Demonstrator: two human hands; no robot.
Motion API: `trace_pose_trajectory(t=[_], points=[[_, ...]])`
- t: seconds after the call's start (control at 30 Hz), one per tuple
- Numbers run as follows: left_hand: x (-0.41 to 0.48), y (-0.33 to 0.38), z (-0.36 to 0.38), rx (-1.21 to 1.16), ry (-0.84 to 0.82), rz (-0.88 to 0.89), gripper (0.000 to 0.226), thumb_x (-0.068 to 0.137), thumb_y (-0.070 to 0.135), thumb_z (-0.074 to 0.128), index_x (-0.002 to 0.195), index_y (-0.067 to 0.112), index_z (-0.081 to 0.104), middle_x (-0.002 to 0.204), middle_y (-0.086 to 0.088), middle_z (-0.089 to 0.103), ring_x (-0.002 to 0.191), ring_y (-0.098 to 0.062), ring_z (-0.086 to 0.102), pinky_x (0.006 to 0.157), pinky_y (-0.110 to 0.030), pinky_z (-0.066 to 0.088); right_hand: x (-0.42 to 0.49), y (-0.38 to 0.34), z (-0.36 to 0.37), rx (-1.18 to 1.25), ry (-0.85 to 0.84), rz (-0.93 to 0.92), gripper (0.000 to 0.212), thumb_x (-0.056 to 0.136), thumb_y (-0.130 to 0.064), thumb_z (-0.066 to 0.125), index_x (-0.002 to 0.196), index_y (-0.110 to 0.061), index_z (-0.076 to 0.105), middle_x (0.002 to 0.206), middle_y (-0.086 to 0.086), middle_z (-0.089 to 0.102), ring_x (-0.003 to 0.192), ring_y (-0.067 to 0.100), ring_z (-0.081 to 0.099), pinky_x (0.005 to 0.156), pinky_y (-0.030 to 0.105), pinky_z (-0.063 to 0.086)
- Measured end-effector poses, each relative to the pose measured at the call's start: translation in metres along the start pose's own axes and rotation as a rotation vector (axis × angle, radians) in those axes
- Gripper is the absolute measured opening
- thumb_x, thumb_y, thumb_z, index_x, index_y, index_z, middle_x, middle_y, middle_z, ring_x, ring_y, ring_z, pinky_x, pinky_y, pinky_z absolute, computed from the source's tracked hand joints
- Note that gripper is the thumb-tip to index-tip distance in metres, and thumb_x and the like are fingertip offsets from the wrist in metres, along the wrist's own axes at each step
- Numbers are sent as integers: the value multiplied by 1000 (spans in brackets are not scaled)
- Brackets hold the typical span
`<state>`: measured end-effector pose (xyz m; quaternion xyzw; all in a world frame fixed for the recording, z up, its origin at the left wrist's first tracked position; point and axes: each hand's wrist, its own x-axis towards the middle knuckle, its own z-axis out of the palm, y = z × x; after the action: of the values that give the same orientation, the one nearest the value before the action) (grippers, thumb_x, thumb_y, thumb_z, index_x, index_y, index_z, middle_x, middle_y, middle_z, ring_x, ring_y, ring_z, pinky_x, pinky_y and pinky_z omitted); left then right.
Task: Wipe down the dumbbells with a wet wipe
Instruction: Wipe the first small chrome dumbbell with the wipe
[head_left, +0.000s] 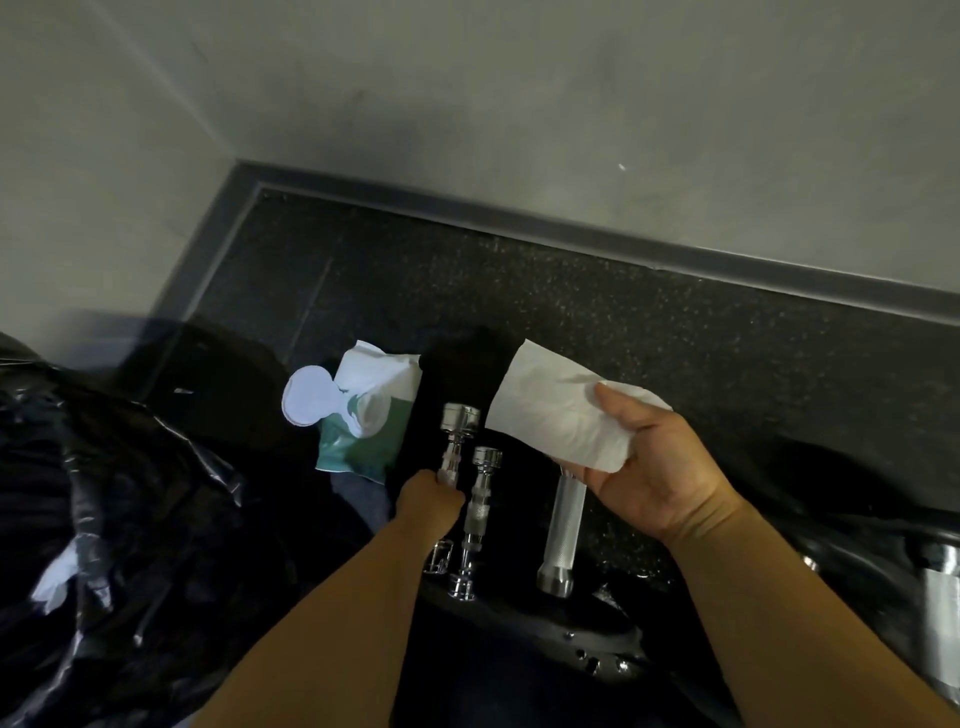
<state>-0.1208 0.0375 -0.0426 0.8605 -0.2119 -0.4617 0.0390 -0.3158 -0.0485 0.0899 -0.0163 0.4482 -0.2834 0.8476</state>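
Two small chrome dumbbells lie side by side low in the middle of the head view. My left hand (429, 500) grips the handle of the left dumbbell (457, 431). The second dumbbell (480, 514) lies just to its right, untouched. A thicker knurled chrome bar (563, 525) lies further right, its top end hidden behind the wipe. My right hand (649, 467) holds a white wet wipe (556, 421), spread open, above that bar. The white and green wipe pack (363, 431) sits to the left with its round flap (306, 397) peeled open.
A black plastic bag (130, 519) with a crumpled white wipe (57, 577) inside fills the left. Dark speckled rubber flooring (675, 338) runs to a grey baseboard (571, 228) and grey walls. Black equipment with another chrome part (940, 597) sits at the lower right.
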Motion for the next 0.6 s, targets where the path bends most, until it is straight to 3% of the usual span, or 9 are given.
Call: trace_pose_trajectory(t=[0.07, 0.13, 0.23, 0.37, 0.6], points=[[7, -1, 2, 11, 5, -3, 12, 90, 10, 58, 94, -2, 57, 70, -6, 54, 60, -15, 52, 50, -22, 38, 5, -2, -1, -1, 1, 3, 38, 88, -14, 52, 123, -2, 58, 117, 18, 67, 105, 31, 64, 85, 42, 52], [14, -2, 5, 20, 15, -4, 13, 91, 12, 58, 85, 1, 55, 63, -2, 50, 53, -10, 47, 47, -21, 37, 8, -3, -1, -2, -1, 13, 40, 84, -14, 54, 123, -2, 58, 117, 17, 67, 108, 31, 63, 88, 42, 52], [15, -2, 6, 9, -10, -9, 11, 90, 12, 59, 93, 1, 56, 65, -2, 50, 55, -9, 47, 43, -19, 34, 9, -3, 0, -9, -4, 21, 36, 90, -14, 50, 123, -2, 58, 117, 17, 67, 108, 31, 63, 87, 41, 54], [12, -6, 8, -7, 28, 18, 26, 91, 14, 58, 105, -8, 59, 74, -7, 55, 56, -12, 48, 41, -19, 32, 4, 0, 3, -25, -8, 23, 34, 92, -13, 49, 123, -3, 57, 116, 17, 67, 101, 30, 66, 82, 39, 56], [-33, 4, -14, -166, 49, 111, 16, 93, 14, 57, 90, -1, 58, 68, -5, 54, 57, -13, 49, 45, -20, 36, -22, 1, 12, -67, 38, 1, 31, 92, -12, 50, 120, -2, 58, 107, 15, 71, 94, 27, 68, 72, 37, 56]])
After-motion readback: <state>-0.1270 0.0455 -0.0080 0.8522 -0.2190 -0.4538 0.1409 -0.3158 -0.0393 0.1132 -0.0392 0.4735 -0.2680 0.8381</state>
